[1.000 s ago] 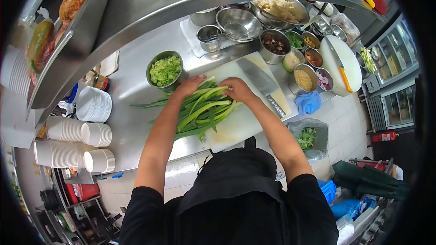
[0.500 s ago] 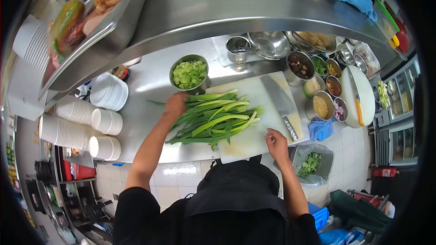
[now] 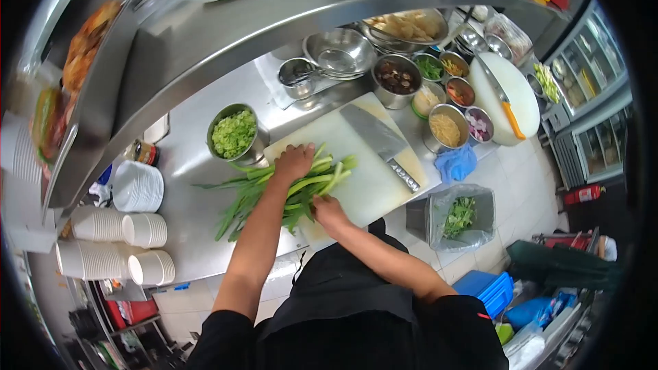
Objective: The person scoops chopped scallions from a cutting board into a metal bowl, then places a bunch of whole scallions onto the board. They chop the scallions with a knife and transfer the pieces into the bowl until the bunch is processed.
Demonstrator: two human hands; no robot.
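Observation:
A bunch of long green stalks (image 3: 257, 190) lies across the left edge of the white cutting board (image 3: 367, 181). My left hand (image 3: 295, 163) rests on top of the bunch near its pale ends, fingers spread. At the near side of the stalks is my right hand (image 3: 329, 213), its fingers curled against them. A cleaver (image 3: 375, 131) lies flat on the board to the right, touched by neither hand. Behind the board's left corner stands a metal pot of chopped greens (image 3: 233, 134).
Bowls of ingredients, such as dark mushrooms (image 3: 397, 78), stand behind the board. A blue cloth (image 3: 456, 164) lies at the right edge. White containers (image 3: 151, 268) are stacked at left. A metal shelf (image 3: 274, 0) overhangs the counter. A lined bin (image 3: 460, 216) stands below.
My right hand has moved left from beside the cleaver handle to the stalks. My left hand has shifted from their leafy part toward the pale ends. The view has turned.

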